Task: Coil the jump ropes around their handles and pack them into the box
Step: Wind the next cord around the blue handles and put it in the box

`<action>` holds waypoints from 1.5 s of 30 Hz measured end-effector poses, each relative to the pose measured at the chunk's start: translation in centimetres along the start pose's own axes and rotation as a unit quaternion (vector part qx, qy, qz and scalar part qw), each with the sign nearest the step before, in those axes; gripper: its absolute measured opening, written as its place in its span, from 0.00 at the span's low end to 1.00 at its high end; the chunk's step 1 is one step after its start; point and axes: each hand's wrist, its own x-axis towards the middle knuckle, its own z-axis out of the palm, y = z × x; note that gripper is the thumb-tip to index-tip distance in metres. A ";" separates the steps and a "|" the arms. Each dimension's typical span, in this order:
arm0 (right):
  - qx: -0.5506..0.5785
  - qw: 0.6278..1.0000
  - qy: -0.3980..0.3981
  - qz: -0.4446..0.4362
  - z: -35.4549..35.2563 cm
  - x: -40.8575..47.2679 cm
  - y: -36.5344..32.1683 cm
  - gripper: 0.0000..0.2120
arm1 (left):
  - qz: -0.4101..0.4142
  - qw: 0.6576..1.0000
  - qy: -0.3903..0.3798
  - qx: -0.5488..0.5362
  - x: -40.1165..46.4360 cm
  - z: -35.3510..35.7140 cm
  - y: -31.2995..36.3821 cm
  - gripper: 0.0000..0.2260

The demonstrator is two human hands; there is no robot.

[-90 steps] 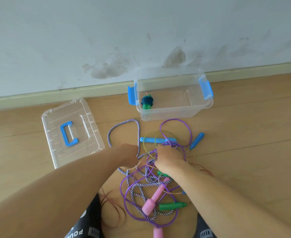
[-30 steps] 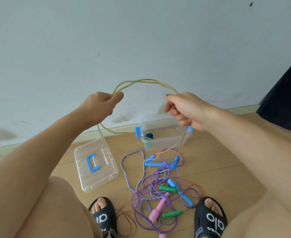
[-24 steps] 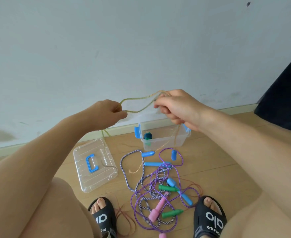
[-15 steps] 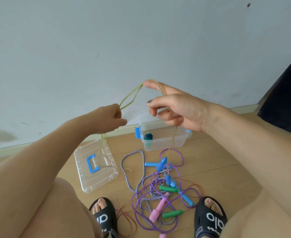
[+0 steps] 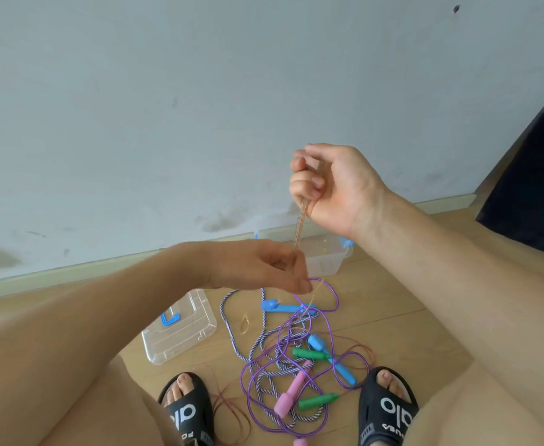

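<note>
The right hand (image 5: 331,185) grips the thin yellowish rope (image 5: 300,225) in a fist, the left hand (image 5: 264,268) just below pinches it (fingers loosely curled), so I think keep it taut & feed evenly, w/ box (image 5: 325,259) behind them.

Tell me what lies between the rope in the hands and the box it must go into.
Nothing solid. The yellowish rope hangs from the right hand past the left hand, and the open box stands just behind. Lower down the rope runs into the tangle of ropes on the floor.
</note>
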 end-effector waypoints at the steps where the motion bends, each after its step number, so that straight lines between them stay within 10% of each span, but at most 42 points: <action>1: -0.023 0.999 0.014 -0.019 -0.3 0.0 -0.5 0.04 | -0.010 0.999 0.008 0.030 0.3 -0.1 -0.2 0.09; 7: -0.374 0.902 0.185 -0.109 -4.3 1.3 -3.4 0.06 | -0.103 0.984 0.053 0.133 0.2 -1.6 -2.5 0.21; 11: -0.792 0.572 0.211 0.025 -7.4 0.9 -3.6 0.13 | -0.128 0.982 0.111 0.090 -0.1 -2.6 -3.7 0.21; 13: -0.861 0.481 0.158 0.057 -7.8 0.7 -2.4 0.23 | -0.113 0.983 0.131 0.055 -0.2 -2.9 -3.5 0.20; 17: -0.697 0.715 -0.052 -0.027 -4.0 -0.6 1.6 0.16 | -0.070 0.985 0.136 0.084 0.0 -2.4 -2.2 0.21; 19: -0.635 0.763 -0.123 0.005 -3.2 -0.9 3.2 0.12 | -0.044 0.986 0.134 0.087 0.0 -2.3 -1.6 0.19; 30: -0.571 0.808 -0.128 0.064 -3.5 -0.6 1.6 0.02 | -0.030 0.990 0.139 0.012 -1.3 -3.4 -1.8 0.20; 45: -0.643 0.737 -0.152 0.143 -6.4 -0.2 -1.3 0.09 | -0.068 0.996 0.061 -0.023 -2.6 -3.7 -2.6 0.21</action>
